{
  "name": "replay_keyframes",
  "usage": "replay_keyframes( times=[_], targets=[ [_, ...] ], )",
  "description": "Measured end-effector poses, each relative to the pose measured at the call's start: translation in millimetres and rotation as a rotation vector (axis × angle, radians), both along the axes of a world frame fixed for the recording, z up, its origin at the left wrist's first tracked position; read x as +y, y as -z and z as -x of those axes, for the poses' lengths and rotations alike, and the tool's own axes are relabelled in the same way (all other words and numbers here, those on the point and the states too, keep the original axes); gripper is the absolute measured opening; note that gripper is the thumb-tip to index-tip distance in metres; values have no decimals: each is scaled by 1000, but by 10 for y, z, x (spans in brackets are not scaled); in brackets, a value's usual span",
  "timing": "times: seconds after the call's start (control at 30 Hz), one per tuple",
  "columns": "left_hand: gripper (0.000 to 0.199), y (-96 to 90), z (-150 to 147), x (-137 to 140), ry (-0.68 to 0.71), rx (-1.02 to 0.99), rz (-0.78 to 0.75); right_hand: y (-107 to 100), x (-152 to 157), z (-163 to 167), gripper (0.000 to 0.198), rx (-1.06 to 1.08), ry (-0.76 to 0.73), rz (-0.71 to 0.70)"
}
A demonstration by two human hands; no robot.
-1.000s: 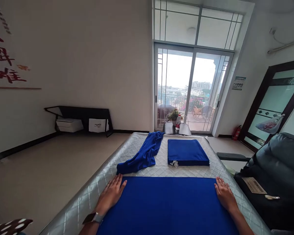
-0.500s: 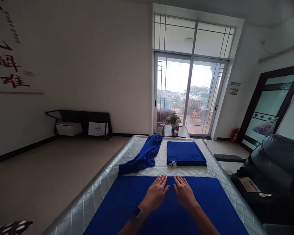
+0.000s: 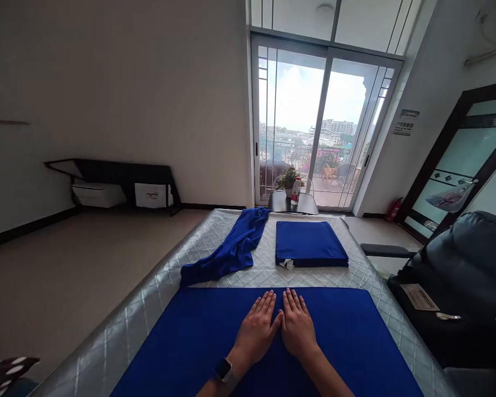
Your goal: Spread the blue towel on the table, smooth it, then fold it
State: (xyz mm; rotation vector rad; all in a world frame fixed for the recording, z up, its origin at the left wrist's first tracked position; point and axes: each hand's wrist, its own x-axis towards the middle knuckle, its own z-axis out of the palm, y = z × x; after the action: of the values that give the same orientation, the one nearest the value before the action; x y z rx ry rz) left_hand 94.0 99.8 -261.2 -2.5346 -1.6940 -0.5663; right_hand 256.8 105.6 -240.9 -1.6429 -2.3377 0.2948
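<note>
A smooth blue cloth lies spread flat over the near part of the mattress. My left hand, with a watch on its wrist, rests palm down on the cloth close to its far edge. Beside it, my right hand also lies flat on the cloth, fingers stretched forward. The two thumbs meet or nearly meet. Beyond the hands sits a neat stack of folded blue cloth with white tags at its front corner. Left of that stack, a crumpled blue cloth trails across the mattress.
Past the mattress stands a small dark table with a potted plant and a bottle. A black armchair is at the right, with a card on it. A low black bench stands by the left wall.
My hands have come closer together on the flat cloth, thumbs now meeting or nearly so. The camera view has tilted down slightly. The stack and the crumpled cloth stay as they were.
</note>
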Motion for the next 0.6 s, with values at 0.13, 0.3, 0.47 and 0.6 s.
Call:
replay_keyframes(
  times=[0.13,0.3,0.47,0.6],
  targets=[
    [60,-34,-6,-7,0,1,14,-4,5,-1,58,17,1,3],
    [63,-80,10,-11,-16,13,49,-25,-11,-40,58,2,26,7],
    [63,-3,185,38,-84,30,22,-76,-8,-272,60,-56,121,-2],
    [60,121,581,132,-166,95,-37,-37,34,-682,60,-110,192,-14]
  ],
)
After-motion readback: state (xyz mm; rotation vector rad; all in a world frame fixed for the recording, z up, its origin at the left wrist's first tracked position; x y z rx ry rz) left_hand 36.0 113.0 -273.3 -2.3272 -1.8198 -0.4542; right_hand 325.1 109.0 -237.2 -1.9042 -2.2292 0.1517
